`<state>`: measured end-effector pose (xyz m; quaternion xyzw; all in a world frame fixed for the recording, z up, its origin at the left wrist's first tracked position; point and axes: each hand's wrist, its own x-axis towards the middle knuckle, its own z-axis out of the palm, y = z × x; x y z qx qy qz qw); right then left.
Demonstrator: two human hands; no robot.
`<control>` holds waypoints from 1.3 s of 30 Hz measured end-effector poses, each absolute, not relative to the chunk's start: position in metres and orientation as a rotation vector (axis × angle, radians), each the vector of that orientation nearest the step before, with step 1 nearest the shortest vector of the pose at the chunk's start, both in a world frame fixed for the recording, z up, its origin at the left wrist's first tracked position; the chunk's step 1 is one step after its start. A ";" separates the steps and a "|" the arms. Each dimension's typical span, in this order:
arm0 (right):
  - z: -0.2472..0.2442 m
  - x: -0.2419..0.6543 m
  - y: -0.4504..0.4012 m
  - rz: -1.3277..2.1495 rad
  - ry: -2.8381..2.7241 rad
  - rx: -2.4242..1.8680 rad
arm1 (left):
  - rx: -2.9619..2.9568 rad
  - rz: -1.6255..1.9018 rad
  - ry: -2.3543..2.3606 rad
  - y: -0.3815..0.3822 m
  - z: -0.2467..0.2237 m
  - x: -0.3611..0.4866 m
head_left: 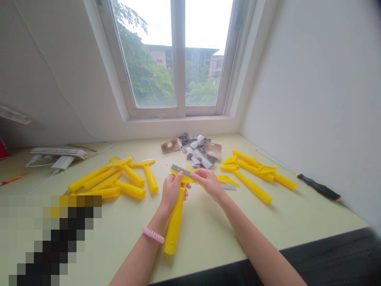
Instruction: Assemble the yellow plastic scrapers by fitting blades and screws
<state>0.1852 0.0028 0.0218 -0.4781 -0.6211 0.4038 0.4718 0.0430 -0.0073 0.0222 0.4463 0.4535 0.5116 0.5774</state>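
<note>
My left hand grips a yellow scraper just below its head, its handle slanting down toward the table's front edge. A grey metal blade lies along the scraper's head, with my left thumb against it. The fingers of my right hand pinch the blade's right end. Behind my right hand, a loose yellow head piece and another grey blade rest on the table. My fingers partly hide the scraper's head.
Several yellow scrapers are piled at left, with more yellow handles at right. Crumpled card sleeves lie below the window. A black-handled screwdriver lies by the right wall; a power strip sits at the back left.
</note>
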 end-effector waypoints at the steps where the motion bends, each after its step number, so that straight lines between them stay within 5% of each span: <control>1: 0.022 0.185 0.003 1.000 -1.515 -1.166 | 1.042 1.203 1.068 -0.008 0.022 0.043; 12: 0.026 0.180 0.000 1.292 -1.310 -1.107 | 1.015 1.273 1.044 -0.010 0.026 0.042; 22: 0.025 0.229 0.013 0.401 -1.564 -1.630 | 0.949 1.300 1.085 -0.006 0.024 0.037; 39: 0.025 0.244 -0.004 0.541 -2.105 -1.660 | 0.998 1.287 1.098 -0.007 0.023 0.037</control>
